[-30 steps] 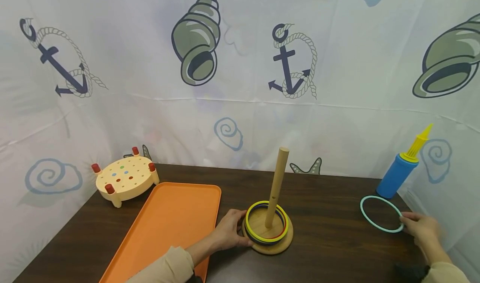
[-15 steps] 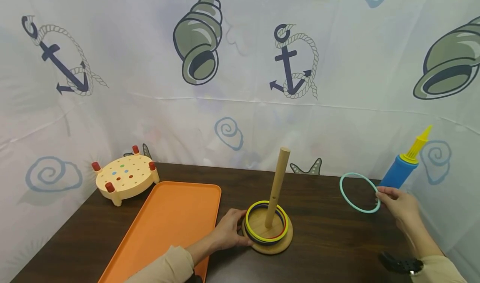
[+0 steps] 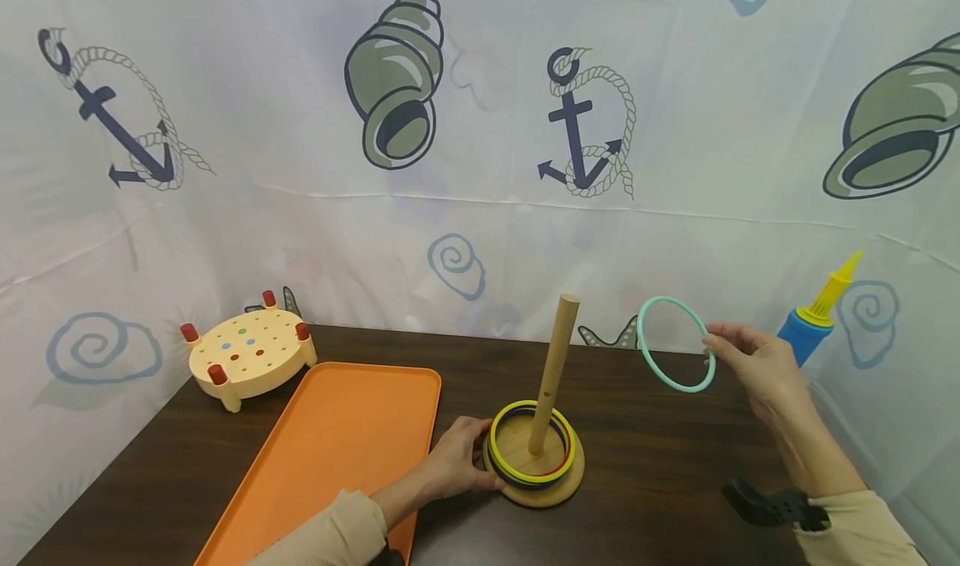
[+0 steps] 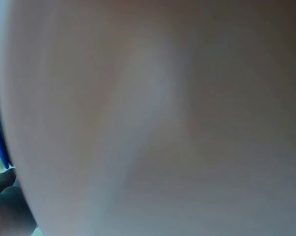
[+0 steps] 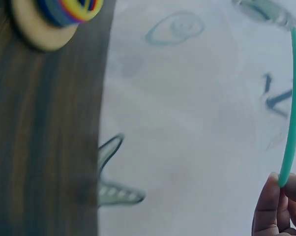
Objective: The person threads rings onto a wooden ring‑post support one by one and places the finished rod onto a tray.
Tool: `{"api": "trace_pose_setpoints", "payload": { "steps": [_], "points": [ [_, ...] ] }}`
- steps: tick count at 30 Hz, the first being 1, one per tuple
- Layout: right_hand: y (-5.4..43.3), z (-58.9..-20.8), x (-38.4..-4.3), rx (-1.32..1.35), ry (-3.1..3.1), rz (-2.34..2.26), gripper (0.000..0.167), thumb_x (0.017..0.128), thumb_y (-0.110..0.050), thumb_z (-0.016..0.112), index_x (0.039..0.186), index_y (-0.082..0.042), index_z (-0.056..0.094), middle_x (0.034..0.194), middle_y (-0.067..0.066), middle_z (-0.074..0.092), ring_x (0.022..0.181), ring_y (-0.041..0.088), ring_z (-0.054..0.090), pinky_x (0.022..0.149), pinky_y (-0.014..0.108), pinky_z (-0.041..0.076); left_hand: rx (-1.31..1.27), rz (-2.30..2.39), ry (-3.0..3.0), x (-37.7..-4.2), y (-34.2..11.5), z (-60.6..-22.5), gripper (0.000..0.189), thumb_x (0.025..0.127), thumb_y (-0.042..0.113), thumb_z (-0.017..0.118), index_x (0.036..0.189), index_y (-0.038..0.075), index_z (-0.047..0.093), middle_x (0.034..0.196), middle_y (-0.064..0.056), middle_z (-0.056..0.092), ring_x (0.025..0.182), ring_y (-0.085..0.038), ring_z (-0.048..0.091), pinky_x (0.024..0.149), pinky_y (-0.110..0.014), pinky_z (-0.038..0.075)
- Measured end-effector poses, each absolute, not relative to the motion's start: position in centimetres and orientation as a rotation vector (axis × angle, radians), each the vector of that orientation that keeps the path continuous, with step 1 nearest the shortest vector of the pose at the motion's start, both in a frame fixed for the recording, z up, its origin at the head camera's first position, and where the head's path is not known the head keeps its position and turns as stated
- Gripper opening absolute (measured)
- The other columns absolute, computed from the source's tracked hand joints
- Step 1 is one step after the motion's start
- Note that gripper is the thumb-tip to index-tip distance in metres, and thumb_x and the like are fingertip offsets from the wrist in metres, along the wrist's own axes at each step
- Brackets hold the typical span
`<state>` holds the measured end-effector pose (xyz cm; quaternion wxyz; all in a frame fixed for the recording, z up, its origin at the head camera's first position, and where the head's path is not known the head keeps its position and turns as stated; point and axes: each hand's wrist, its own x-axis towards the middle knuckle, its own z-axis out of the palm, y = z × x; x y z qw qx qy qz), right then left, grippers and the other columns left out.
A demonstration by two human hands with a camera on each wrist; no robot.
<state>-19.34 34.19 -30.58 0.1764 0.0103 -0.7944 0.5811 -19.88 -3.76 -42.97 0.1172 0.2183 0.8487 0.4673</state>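
Note:
A wooden ring-toss stand has an upright post (image 3: 555, 366) and a round base (image 3: 576, 476). Stacked around the post lie rings, a yellow ring (image 3: 528, 479) on top with dark blue and red ones below. My left hand (image 3: 453, 459) holds the stand's left side, thumb in front and fingers behind; its camera is mostly blocked by a blurred surface. Pinched by its edge between thumb and fingers of my right hand (image 3: 761, 374), a mint-green ring (image 3: 642, 337) hangs tilted in the air, right of the post and apart from it. In the right wrist view, that ring (image 5: 294, 108) appears edge-on.
An orange tray (image 3: 360, 433) lies left of the stand. Behind it sits a round cream pegboard (image 3: 251, 353) with red-tipped legs pointing up. A blue and yellow hand pump (image 3: 806, 333) stands at the back right. Patterned cloth (image 3: 480, 132) encloses the dark table (image 3: 645, 483).
My right hand has lifted the mint-green ring up and to the left, away from the pump's side toward the post. The left hand and the stand stay in place.

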Motion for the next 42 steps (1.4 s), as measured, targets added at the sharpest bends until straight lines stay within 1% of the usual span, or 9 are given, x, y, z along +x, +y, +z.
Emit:
{"api": "trace_pose_setpoints", "payload": {
  "steps": [5, 12, 16, 20, 26, 34, 37, 42],
  "points": [
    [31.5, -28.6, -19.3, 0.158, -2.167, 1.75, 0.012, 0.088, -0.013, 0.066, 0.093, -0.023, 0.068, 0.08, -0.008, 0.064, 0.069, 0.003, 0.062, 0.065, 0.014, 0.051, 0.642, 1.358, 2.498, -19.9, -3.8, -43.0, 0.082, 0.065, 0.008, 0.085, 0.133, -0.012, 0.043, 0.118, -0.017, 0.045, 0.111, -0.034, 0.051, 0.091, -0.037, 0.048],
    [27.6, -26.1, -19.7, 0.269, -2.17, 1.76, 0.009, 0.088, -0.014, 0.067, 0.095, -0.017, 0.067, 0.081, -0.006, 0.064, 0.071, 0.004, 0.062, 0.065, 0.016, 0.052, 0.646, 1.354, 2.504, -19.9, -3.8, -43.0, 0.082, 0.065, 0.009, 0.084, 0.133, -0.011, 0.043, 0.117, -0.017, 0.045, 0.11, -0.033, 0.051, 0.091, -0.037, 0.049],
    [25.9, -25.5, -20.0, 0.301, -2.216, 1.708, 0.008, 0.089, -0.016, 0.065, 0.097, -0.016, 0.067, 0.081, -0.006, 0.062, 0.073, 0.004, 0.06, 0.066, 0.017, 0.052, 0.648, 1.359, 2.5, -19.9, -3.8, -43.0, 0.081, 0.065, 0.008, 0.084, 0.133, -0.011, 0.043, 0.118, -0.017, 0.045, 0.11, -0.032, 0.051, 0.091, -0.037, 0.048],
    [24.7, -25.4, -20.3, 0.325, -2.24, 1.715, 0.01, 0.09, -0.015, 0.063, 0.099, -0.012, 0.066, 0.08, -0.006, 0.062, 0.073, 0.005, 0.06, 0.066, 0.018, 0.053, 0.644, 1.37, 2.49, -19.9, -3.7, -43.1, 0.082, 0.065, 0.008, 0.084, 0.133, -0.011, 0.043, 0.119, -0.018, 0.044, 0.111, -0.033, 0.051, 0.091, -0.037, 0.048],
    [23.6, -25.8, -20.6, 0.336, -2.309, 1.708, 0.025, 0.092, -0.015, 0.061, 0.109, 0.003, 0.062, 0.08, -0.009, 0.061, 0.074, 0.007, 0.061, 0.067, 0.02, 0.052, 0.655, 1.376, 2.499, -19.9, -3.8, -43.1, 0.081, 0.065, 0.008, 0.084, 0.133, -0.011, 0.044, 0.118, -0.017, 0.045, 0.111, -0.032, 0.051, 0.091, -0.037, 0.048],
    [22.7, -28.0, -21.2, 0.289, -2.42, 1.698, 0.034, 0.091, -0.013, 0.062, 0.114, 0.011, 0.059, 0.079, -0.012, 0.061, 0.075, 0.005, 0.06, 0.068, 0.018, 0.052, 0.673, 1.377, 2.511, -19.9, -3.8, -43.1, 0.08, 0.066, 0.008, 0.084, 0.132, -0.01, 0.045, 0.119, -0.018, 0.045, 0.11, -0.032, 0.051, 0.09, -0.038, 0.049],
    [22.6, -29.2, -21.2, 0.287, -2.474, 1.682, 0.033, 0.091, -0.011, 0.061, 0.115, 0.012, 0.059, 0.08, -0.011, 0.062, 0.074, 0.005, 0.059, 0.067, 0.018, 0.05, 0.677, 1.381, 2.511, -19.8, -3.8, -43.1, 0.08, 0.065, 0.007, 0.084, 0.132, -0.011, 0.045, 0.119, -0.018, 0.045, 0.11, -0.032, 0.051, 0.09, -0.038, 0.049],
    [22.4, -31.4, -21.2, 0.287, -2.548, 1.652, 0.027, 0.091, -0.007, 0.061, 0.111, 0.01, 0.061, 0.078, -0.007, 0.063, 0.073, 0.011, 0.059, 0.062, 0.021, 0.049, 0.682, 1.383, 2.514, -19.9, -3.8, -43.0, 0.08, 0.065, 0.007, 0.084, 0.132, -0.011, 0.045, 0.119, -0.018, 0.045, 0.111, -0.032, 0.051, 0.09, -0.037, 0.049]
  ]
}}
